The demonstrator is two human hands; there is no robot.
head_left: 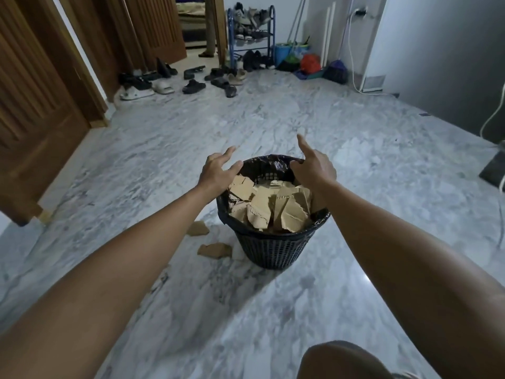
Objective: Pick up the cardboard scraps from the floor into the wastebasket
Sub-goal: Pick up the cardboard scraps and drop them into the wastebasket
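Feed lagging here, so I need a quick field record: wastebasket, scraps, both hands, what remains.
wastebasket: black mesh, upright on marble floor, dark liner, heaped with torn cardboard
left hand: at left rim, fingers spread, holding nothing
right hand: at right rim, fingers loose, holding nothing
scraps on floor: two, one by the basket's left side, another nearer the camera
remaining: those two scraps

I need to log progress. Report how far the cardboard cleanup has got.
Mostly done: the wastebasket is heaped to the rim with cardboard scraps. In hand: nothing; the left hand and right hand are at the rim on either side, fingers spread, with no grip on any scrap. Left: two scraps on the floor beside the basket's left side, the farther one partly behind the left forearm.
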